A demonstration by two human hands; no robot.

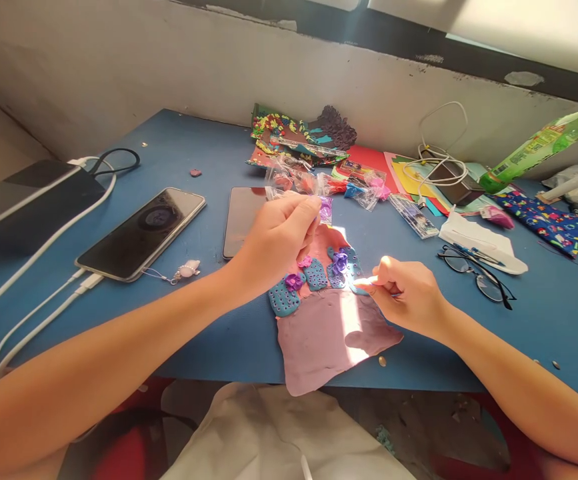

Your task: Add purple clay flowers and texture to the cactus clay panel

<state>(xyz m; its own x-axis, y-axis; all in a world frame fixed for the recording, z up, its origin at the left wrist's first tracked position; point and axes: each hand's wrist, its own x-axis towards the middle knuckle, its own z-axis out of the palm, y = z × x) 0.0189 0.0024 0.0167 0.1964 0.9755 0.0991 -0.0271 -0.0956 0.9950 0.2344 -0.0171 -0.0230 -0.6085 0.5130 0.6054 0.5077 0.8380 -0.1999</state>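
Note:
A flat mauve clay sheet [313,343] lies at the table's front edge, its lower corner hanging over. Along its upper part are blue dotted clay pieces [285,298] on a salmon-pink clay layer [336,237], with a purple clay flower [340,262] and smaller purple and pink ones. My left hand [281,230] is closed in a pinch above the upper left of the clay; what its fingertips hold is hidden. Beside them shows a small purple packet [325,210], and I cannot tell whether they touch it. My right hand [409,293] is closed at the clay's right edge, thumb and finger pinched together, contents unclear.
To the left are a phone [141,233] on a white cable and a black box-shaped device [33,200]. A tablet [243,213] lies behind my left hand. Clay packets [293,177] fill the back. At right are glasses [476,270] and a green bottle [543,147].

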